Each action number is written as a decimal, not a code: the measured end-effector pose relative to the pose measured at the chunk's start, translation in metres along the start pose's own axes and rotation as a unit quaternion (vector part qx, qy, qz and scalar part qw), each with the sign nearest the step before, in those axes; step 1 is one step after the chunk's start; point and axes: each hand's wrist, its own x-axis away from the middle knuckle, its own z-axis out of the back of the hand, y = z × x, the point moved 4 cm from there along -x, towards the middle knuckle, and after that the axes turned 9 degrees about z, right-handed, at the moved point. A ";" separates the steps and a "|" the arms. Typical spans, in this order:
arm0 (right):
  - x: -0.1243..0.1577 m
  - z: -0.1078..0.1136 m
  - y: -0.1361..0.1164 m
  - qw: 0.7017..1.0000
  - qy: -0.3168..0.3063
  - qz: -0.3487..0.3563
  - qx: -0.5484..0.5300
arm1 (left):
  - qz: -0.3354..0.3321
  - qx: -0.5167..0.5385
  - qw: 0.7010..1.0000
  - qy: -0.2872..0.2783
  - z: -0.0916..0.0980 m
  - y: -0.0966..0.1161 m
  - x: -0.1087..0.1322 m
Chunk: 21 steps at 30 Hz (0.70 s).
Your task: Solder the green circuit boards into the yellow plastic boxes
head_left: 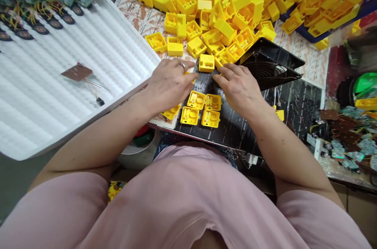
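My left hand (172,83), with a ring on one finger, is closed around a yellow plastic casing (193,81); only slivers of it show past the fingers. Opposite it, my right hand (240,86) has its fingers bent together on another yellow casing (218,63), mostly hidden behind the fingertips. Between the two hands, a yellow casing (206,63) stands on the black bench top (232,123). Closer to my body, several open yellow casing halves (196,99) lie in two rows, hollow side up. One more casing half (171,113) lies beneath my left wrist.
A big heap of yellow casings (203,5) fills the far side. A black fan (269,64) leans beyond my right hand. At left, a white foam sheet (118,56) carries circuit boards with wires and small speakers (38,28). More circuit boards (353,139) pile up at right.
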 end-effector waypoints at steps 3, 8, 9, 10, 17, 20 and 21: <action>0.021 0.004 -0.006 0.996 0.049 0.014 -0.074 | -0.105 -0.004 0.993 -0.053 -0.003 0.012 0.017; 0.057 -0.005 -0.025 0.978 0.046 0.046 -0.199 | -0.164 -0.033 0.979 -0.115 -0.009 0.020 0.040; 0.060 -0.010 -0.029 0.976 0.042 0.043 -0.208 | -0.167 -0.049 0.978 -0.118 -0.010 0.021 0.042; 0.061 -0.015 -0.032 0.976 0.037 0.038 -0.213 | -0.167 -0.063 0.976 -0.120 -0.012 0.021 0.042; 0.060 -0.027 -0.031 0.955 0.066 -0.019 -0.288 | -0.127 -0.030 0.985 -0.114 -0.017 0.024 0.035; 0.075 -0.020 -0.024 0.865 0.166 -0.104 -0.462 | -0.091 0.132 0.984 -0.081 -0.010 0.021 0.038; 0.081 -0.020 -0.023 0.800 0.201 -0.133 -0.549 | -0.074 0.213 0.972 -0.064 -0.006 0.020 0.039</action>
